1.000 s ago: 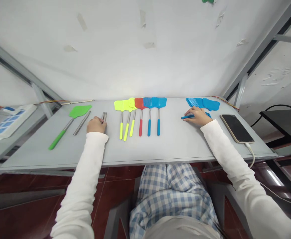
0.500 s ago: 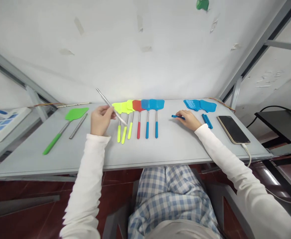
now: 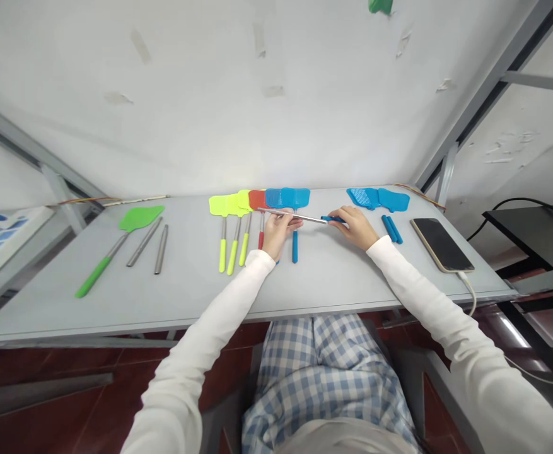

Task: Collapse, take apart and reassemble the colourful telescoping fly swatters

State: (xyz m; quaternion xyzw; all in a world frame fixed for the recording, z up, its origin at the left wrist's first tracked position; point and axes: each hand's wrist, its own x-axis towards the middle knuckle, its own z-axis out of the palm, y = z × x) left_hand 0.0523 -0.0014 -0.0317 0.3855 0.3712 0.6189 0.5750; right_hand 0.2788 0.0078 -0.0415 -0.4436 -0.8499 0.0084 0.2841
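Note:
Held in my left hand (image 3: 277, 234) is a thin metal tube (image 3: 304, 217), lying nearly level above the table. My right hand (image 3: 359, 228) pinches a short blue handle grip (image 3: 326, 218). The tube's right end is right at the grip's left end; whether it is inside cannot be made out. Behind my left hand lie a red fly swatter (image 3: 257, 199) and blue fly swatters (image 3: 296, 197), partly covered by it. Three yellow fly swatters (image 3: 222, 205) rest to their left. Blue swatter heads (image 3: 393, 200) and loose blue grips (image 3: 390, 229) lie beyond and beside my right hand.
On the left are a green fly swatter (image 3: 141, 217) and two loose metal tubes (image 3: 161, 250). A phone (image 3: 441, 244) with a white cable lies at the right. The grey table (image 3: 200, 296) meets a white wall (image 3: 238, 139), with metal frame posts (image 3: 479, 101) at both sides.
My left hand has moved right, bringing the metal tube from a steep tilt to nearly level at the blue grip. Another tube on the left now shows. My right hand has barely moved.

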